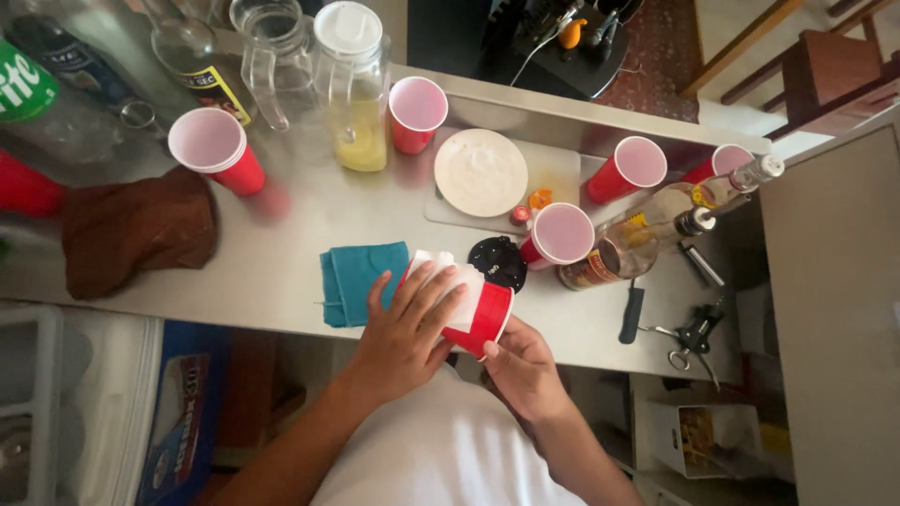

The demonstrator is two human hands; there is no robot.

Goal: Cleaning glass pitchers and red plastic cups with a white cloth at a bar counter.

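- Hands first: the left hand lies spread over a white cloth pressed onto a tilted red plastic cup, and the right hand closes on the cup's base, at the near edge of the steel counter.
- Being held past that edge, the cup could drop to the floor if the grip slips.
- A folded teal cloth lies just beside it.
- Farther off, a tilted glass liquor bottle leans near another red cup; a stray elbow could topple both.
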